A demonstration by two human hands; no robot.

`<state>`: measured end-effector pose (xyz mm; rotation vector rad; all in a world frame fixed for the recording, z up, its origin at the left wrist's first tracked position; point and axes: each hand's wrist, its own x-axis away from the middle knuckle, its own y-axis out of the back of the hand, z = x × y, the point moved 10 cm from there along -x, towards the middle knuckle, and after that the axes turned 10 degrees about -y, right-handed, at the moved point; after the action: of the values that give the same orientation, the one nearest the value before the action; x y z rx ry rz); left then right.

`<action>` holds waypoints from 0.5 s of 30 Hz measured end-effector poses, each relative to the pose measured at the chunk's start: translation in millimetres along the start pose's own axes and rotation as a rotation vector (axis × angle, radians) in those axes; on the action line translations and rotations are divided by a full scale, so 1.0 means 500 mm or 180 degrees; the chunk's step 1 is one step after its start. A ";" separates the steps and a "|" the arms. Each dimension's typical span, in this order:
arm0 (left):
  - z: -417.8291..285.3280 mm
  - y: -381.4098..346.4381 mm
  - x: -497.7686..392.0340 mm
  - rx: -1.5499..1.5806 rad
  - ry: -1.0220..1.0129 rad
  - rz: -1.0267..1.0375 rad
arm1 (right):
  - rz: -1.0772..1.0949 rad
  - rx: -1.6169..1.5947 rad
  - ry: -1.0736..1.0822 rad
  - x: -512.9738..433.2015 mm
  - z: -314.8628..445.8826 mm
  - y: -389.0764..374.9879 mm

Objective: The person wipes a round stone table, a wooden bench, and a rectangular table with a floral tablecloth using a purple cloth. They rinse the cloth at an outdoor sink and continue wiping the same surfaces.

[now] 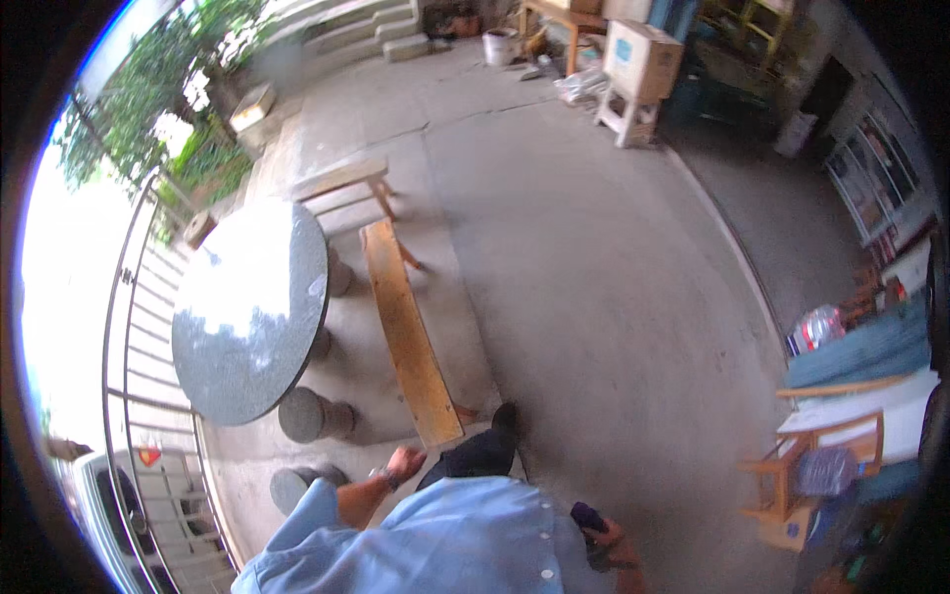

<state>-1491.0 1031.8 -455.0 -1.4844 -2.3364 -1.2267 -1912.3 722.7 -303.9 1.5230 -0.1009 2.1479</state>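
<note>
My left hand (407, 463), with a watch (383, 475) on its wrist, hangs beside my dark trousers (475, 457). Its fingers look curled and nothing shows in them. Just ahead of that hand is the near end of a long wooden bench (408, 334), apart from it. Low on the other side, my right hand (610, 536) grips a dark purple object (588, 516); blur hides exactly what it is. A light blue shirt (445, 534) covers my front, and one dark shoe (505, 419) shows by the bench.
A round polished stone table (256, 356) with stone stools (315, 416) stands left, beside a metal railing (126, 371). Beyond the bench is another wooden bench (345, 178). Concrete floor (594, 297) stretches ahead towards a cardboard box (642, 59) on a white stool (623, 119). A wooden chair (787, 475) stands right.
</note>
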 end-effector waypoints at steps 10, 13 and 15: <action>-0.788 0.108 -0.273 0.1257 -0.1337 0.2338 | 0.0154 0.0985 0.0210 -0.172 0.385 0.221; -0.808 0.111 -0.369 0.1452 -0.1200 0.2216 | 0.0219 0.1172 0.0720 -0.207 0.560 0.251; -0.814 0.121 -0.452 0.1597 -0.1218 0.2041 | 0.0295 0.1208 0.0754 -0.246 0.660 0.297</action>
<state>-1451.7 607.2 -258.7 -2.1241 -1.8666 -0.1990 -1661.2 437.8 -259.2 1.4657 0.3417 2.5109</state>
